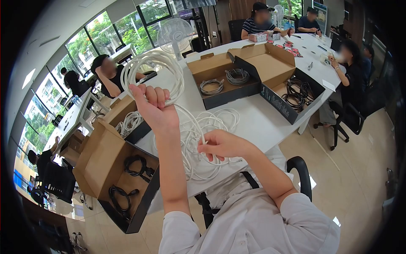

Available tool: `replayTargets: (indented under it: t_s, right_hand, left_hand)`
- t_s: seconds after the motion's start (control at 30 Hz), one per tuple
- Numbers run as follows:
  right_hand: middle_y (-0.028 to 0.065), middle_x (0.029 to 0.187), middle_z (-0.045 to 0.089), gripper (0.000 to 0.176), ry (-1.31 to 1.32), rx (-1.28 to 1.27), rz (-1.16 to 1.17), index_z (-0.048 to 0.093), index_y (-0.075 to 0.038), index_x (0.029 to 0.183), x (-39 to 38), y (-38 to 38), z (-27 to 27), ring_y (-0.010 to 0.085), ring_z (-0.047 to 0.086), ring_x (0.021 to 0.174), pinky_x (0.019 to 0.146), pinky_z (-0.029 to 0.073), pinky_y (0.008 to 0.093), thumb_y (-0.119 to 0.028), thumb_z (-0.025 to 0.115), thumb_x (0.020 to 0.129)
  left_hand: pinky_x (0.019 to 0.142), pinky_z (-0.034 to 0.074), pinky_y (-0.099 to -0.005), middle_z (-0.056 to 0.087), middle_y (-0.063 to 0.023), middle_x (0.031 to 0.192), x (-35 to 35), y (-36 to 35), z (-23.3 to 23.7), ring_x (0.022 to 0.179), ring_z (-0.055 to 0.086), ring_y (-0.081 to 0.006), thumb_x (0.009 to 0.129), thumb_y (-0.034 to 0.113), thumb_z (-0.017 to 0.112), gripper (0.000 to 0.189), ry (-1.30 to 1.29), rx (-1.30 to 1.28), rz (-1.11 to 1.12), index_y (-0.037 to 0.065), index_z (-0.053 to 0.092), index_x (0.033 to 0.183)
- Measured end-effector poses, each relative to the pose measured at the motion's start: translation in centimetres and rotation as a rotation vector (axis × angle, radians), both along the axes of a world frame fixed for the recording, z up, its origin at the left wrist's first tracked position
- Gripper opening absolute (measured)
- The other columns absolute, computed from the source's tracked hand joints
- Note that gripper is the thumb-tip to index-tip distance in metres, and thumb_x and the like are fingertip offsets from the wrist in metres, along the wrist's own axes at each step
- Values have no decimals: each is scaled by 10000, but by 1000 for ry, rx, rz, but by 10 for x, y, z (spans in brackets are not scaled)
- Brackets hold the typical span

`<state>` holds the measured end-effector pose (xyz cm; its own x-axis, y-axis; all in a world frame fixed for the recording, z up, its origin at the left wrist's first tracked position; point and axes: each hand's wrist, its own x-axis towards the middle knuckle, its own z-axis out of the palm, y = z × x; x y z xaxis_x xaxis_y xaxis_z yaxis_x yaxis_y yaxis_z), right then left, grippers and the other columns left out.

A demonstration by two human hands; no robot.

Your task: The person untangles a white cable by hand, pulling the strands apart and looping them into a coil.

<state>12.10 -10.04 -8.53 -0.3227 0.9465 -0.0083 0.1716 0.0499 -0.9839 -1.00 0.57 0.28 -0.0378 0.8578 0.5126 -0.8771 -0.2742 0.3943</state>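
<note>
My left hand point(153, 101) is raised above the table, its fingers wrapped round a coil of white cable point(176, 74). From the coil, a length of cable runs down to my right hand point(220, 144), which pinches it between thumb and fingers. Beneath and around my right hand, loose loops of the same white cable point(224, 120) lie tangled on the white table point(249, 110). The cable's ends cannot be made out.
Open cardboard boxes surround the loops: one with black cords point(122, 199), one with a white cable coil point(130, 123), one with grey coils point(237, 76), one with black cables point(296, 93). A fan point(174, 36) stands behind. Several people sit around the tables.
</note>
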Motion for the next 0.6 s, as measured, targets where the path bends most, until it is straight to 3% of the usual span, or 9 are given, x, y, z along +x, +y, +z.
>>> replayTargets:
  t_s: [0.13,0.23,0.27,0.37,0.4,0.6]
  right_hand:
    - [37,662,628,227,-60,53,-284,628,3,904,22,-3,10,75,499,490,456,416,235,-219,579,911]
    - [28,671,633,189,4,314,-518,632,2,916,36,2,4,67,525,546,516,438,222,-179,578,913]
    - [22,724,632,185,-15,329,-556,626,4,958,43,1,7,57,544,633,569,449,213,-171,584,916]
    - [10,780,623,210,138,445,-701,613,3,981,53,1,10,52,540,681,577,449,212,-197,593,918]
    - [9,853,602,219,158,481,-712,594,-7,1019,56,0,12,48,526,740,594,446,204,-204,594,922]
    - [23,920,566,337,337,764,-682,564,-25,973,64,-14,24,85,513,840,757,440,235,-339,440,989]
  left_hand:
    - [513,248,-235,195,60,507,-18,3,8,451,186,-60,977,413,453,345,-9,52,-164,143,426,764]
    - [486,239,-223,190,66,496,-28,6,11,434,185,-55,977,417,449,346,12,48,-369,140,429,772]
    - [477,235,-220,188,68,491,-29,7,11,426,187,-52,978,417,447,346,23,51,-457,138,430,774]
    - [452,223,-220,185,78,478,-26,3,12,400,188,-48,980,417,440,346,116,22,-636,138,428,777]
    - [444,219,-221,184,81,474,-23,1,13,390,187,-46,980,418,438,346,158,5,-682,139,426,777]
    - [405,207,-223,198,99,470,-3,-4,-1,367,187,-30,977,439,430,361,451,123,-970,147,412,766]
